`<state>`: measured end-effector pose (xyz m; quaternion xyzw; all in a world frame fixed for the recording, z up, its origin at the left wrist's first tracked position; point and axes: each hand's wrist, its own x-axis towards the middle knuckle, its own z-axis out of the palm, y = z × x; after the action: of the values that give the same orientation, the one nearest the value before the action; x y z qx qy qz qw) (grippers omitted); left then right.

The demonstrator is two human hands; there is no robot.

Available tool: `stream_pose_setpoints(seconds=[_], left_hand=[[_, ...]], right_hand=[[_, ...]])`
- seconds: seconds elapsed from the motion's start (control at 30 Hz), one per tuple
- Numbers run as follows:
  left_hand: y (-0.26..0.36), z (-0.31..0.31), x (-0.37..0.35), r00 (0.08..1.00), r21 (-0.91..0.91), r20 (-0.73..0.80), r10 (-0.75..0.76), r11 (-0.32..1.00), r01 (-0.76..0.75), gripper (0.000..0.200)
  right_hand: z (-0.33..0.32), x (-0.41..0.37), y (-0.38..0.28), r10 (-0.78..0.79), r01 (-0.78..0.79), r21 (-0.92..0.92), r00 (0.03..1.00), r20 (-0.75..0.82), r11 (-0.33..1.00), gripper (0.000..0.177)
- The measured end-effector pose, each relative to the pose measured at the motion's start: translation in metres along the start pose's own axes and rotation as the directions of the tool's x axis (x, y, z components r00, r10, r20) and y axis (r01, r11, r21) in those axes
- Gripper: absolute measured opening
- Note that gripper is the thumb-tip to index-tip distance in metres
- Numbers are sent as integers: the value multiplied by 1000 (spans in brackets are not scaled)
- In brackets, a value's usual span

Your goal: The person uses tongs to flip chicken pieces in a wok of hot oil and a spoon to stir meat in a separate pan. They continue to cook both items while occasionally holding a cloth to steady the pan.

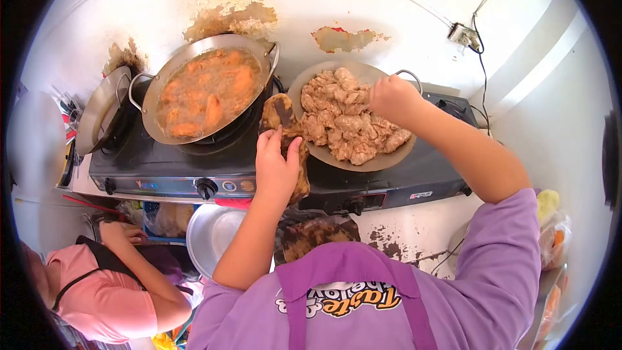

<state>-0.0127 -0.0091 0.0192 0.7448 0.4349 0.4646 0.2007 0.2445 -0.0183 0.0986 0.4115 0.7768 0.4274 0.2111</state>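
My left hand (278,163) grips a brown, scorched-looking cloth (280,111) between the two pans. The cloth lies against the left rim of a wide wok (372,72) heaped with pale, coated raw meat pieces (350,120), probably chicken. My right hand (395,99) is closed in a fist over the right side of this heap. Whatever its fingers hold, if anything, is hidden. To the left, another two-handled wok (150,107) holds orange-brown pieces (214,87) frying in bubbling oil.
Black gas stoves (162,165) carry the woks. An emptier pan (97,110) stands at far left. Below are a metal basin (210,236) and a stained cloth (317,236). A co-worker in a pink shirt (120,285) is close at lower left. A power cord (483,71) hangs along the wall.
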Motion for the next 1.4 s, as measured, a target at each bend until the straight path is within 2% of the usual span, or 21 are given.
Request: stream_pose_setpoints(seconds=[0.07, 0.13, 0.2, 0.3, 0.37, 0.4, 0.47, 0.5, 0.67, 0.73, 0.77, 0.8, 0.87, 0.97, 1.07, 1.13, 1.2, 1.23, 1.27, 1.33, 1.4], left_hand=[[0, 0, -1, 1000, -7, 4, -8, 1000, 8, 40], [0, 0, -1, 1000, -10, 10, -9, 1000, 9, 40], [1, -1, 0, 1000, -13, 18, -2, 1000, 3, 40], [6, -3, -2, 999, -30, 35, -1, 1000, 2, 40], [7, -5, -1, 997, 3, 71, -15, 1000, 15, 40], [6, -7, -1, 997, 5, 68, -21, 1000, 21, 40], [6, -8, 0, 999, -1, 41, 19, 1000, -19, 38], [6, -9, -1, 999, 0, 41, 12, 1000, -12, 38], [9, -9, -2, 997, 42, 73, 4, 999, -7, 37], [9, -12, -1, 995, 79, 93, 35, 996, -42, 37], [8, -15, -1, 990, 119, 128, 62, 990, -77, 37], [8, -17, -1, 990, 121, 127, 59, 990, -74, 37], [10, -18, 0, 988, 76, 156, 6, 997, -18, 36], [12, -18, 0, 984, 118, 176, -13, 993, -8, 35], [13, -17, 0, 984, 162, 178, -17, 987, -12, 35], [18, -21, 1, 979, 173, 201, -20, 985, -15, 35], [18, -24, 2, 974, 190, 223, -29, 982, -14, 35], [16, -24, 1, 973, 210, 229, 15, 976, -64, 35], [15, -23, 1, 969, 226, 238, 60, 967, -115, 35], [16, -23, 1, 969, 240, 239, 61, 963, -120, 35], [19, -22, 2, 967, 249, 242, 78, 958, -140, 34]], right_hand=[[-6, -6, -10, -21, 20, -17, 998, -55, 1000, 8], [-15, -8, -23, -33, 14, -144, 991, -133, 989, 7], [-12, -8, -35, -46, 35, -151, 996, -74, 988, 7], [1, -9, -34, -29, 22, -103, 997, -72, 994, 10], [15, -7, -14, -21, 25, 75, 998, -64, 997, 6], [-1, -4, -4, -26, 31, 77, 997, -67, 997, 6], [-54, 2, 29, 68, -88, 151, 989, 130, 985, 6], [-66, 3, 23, 56, -73, 119, 988, 146, 990, 5], [-22, 9, -20, -25, -3, 156, 984, 176, 988, 4], [-2, 11, -4, 7, -122, 266, 918, 396, 956, 5], [-19, 10, 12, 20, -154, 278, 902, 431, 948, 5], [-37, 8, 27, 17, -151, 280, 903, 429, 948, 5], [-60, 4, 44, 203, -281, 206, 921, 332, 937, 4], [-71, 1, 23, 184, -256, 231, 939, 290, 939, 5], [-28, 3, -15, 103, -167, 332, 974, 202, 928, 5], [-15, 2, -7, 81, -150, 301, 970, 231, 942, 2], [-29, 6, 18, 141, -259, 273, 911, 388, 926, 5], [-41, 4, 30, 252, -336, 271, 919, 302, 902, 5], [-62, 4, 41, 255, -341, 272, 917, 306, 900, 5], [-96, 7, 51, 233, -379, 296, 873, 427, 877, 2], [-59, 8, 24, 230, -346, 271, 895, 382, 898, 3]])
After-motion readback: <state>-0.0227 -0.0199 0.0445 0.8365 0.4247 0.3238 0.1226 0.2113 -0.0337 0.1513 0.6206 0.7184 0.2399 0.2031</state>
